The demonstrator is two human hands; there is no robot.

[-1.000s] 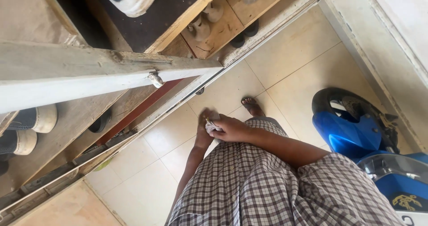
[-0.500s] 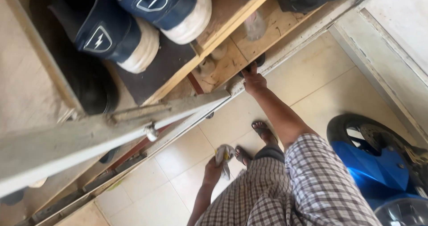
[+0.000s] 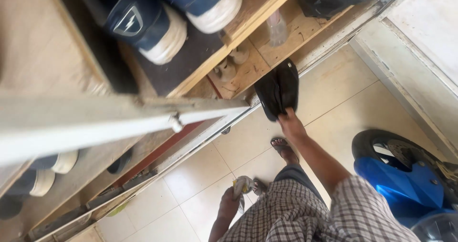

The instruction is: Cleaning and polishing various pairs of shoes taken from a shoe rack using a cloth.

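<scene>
Wooden shelving (image 3: 248,70) fills the space above and beyond both hands; its upper compartment holds two navy sneakers (image 3: 143,25) with white soles, both cut off by the top edge, and the compartment below holds two small pale objects too unclear to name plus a clear bottle (image 3: 276,28). One blue scooter (image 3: 405,184), partly out of view, stands close beside the right arm. Beyond the left hand, lower shelves hold two more white-soled shoes (image 3: 45,173), half hidden behind a pale bar. The right hand (image 3: 291,122) is stretched out, fingers clamped on a pair of black sandals (image 3: 279,91) just outside the shelf edge. The left hand (image 3: 231,204), low and well apart from the right, grips one crumpled cloth (image 3: 242,185).
</scene>
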